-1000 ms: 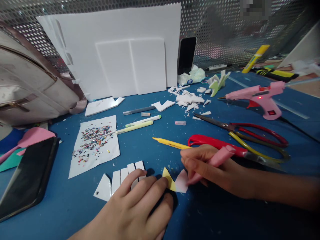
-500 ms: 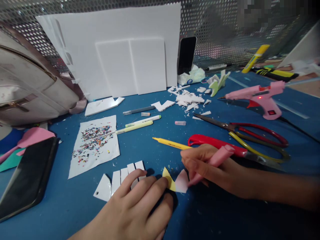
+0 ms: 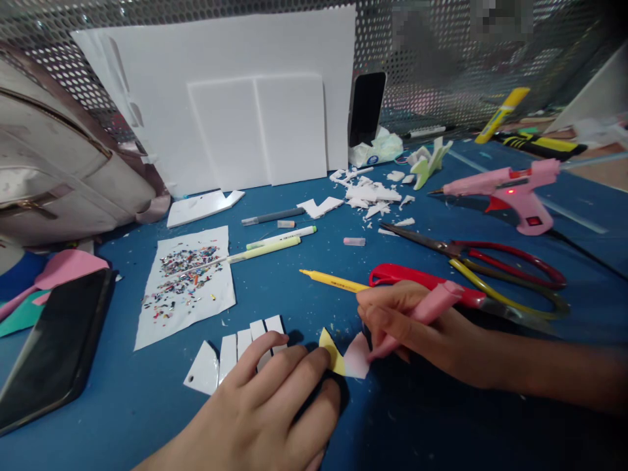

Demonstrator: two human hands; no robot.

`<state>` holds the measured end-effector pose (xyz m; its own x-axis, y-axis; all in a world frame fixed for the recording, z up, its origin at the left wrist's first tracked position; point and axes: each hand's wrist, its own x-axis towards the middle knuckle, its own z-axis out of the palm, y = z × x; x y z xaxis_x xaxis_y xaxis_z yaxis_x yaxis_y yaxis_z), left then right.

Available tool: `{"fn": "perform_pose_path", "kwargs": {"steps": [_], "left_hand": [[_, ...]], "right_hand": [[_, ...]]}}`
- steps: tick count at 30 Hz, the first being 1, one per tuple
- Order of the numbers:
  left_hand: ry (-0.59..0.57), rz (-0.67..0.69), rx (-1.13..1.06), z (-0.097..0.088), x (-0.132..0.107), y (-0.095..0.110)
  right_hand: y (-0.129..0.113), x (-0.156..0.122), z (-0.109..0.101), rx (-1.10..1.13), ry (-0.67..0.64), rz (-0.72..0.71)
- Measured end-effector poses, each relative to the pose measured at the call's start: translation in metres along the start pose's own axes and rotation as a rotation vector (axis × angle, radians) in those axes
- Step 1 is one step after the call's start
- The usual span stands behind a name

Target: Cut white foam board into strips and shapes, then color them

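Observation:
In my right hand [image 3: 407,320] is a pink marker [image 3: 432,307], gripped like a pen with its tip at the right edge of a small cut piece. That piece is yellow [image 3: 332,353] on its left part and pink [image 3: 357,358] on its right. My left hand [image 3: 275,399] lies palm down with its fingers spread, fingertips touching the yellow part; its underside is hidden. Just past these fingers lie several white strips [image 3: 244,341] and a pointed white piece with a hole [image 3: 202,369]. A yellow marker [image 3: 338,281] lies beyond my right hand.
Right of centre are a red-handled cutter [image 3: 432,284], scissors [image 3: 451,252] and a pink glue gun [image 3: 510,190]. White scraps [image 3: 370,193] lie farther back. A paper with colourful bits [image 3: 216,294], a phone [image 3: 59,347] and a bag [image 3: 63,170] are left. White boards [image 3: 147,59] stand behind.
The pink marker and my right hand have shifted very slightly, the marker's tip a little higher along the pink edge. My left hand stays in place.

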<state>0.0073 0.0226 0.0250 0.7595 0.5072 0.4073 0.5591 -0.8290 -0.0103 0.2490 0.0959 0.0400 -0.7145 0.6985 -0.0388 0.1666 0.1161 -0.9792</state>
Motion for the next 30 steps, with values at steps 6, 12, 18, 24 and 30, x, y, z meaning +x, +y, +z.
{"fn": "perform_pose_path", "kwargs": {"steps": [6, 12, 18, 24, 30], "left_hand": [[0.007, 0.008, 0.006, 0.0022, -0.0031, -0.0007], [0.013, -0.005, 0.0, 0.0017, -0.0016, 0.0003], [0.019, -0.005, -0.001, 0.0009, -0.0017, -0.0009], [0.008, -0.018, 0.001, 0.0003, -0.0017, -0.001], [-0.001, -0.012, -0.001, 0.001, -0.0023, 0.0002]], "right_hand": [[0.0004, -0.0038, -0.0009, 0.034, -0.008, -0.006], [0.0073, -0.0071, 0.0002, -0.135, -0.019, 0.017], [0.0076, -0.0047, 0.0, -0.237, -0.073, -0.046], [0.0037, -0.0041, -0.0001, -0.266, -0.063, -0.062], [0.0059, -0.0047, 0.0003, -0.3, -0.075, -0.104]]}}
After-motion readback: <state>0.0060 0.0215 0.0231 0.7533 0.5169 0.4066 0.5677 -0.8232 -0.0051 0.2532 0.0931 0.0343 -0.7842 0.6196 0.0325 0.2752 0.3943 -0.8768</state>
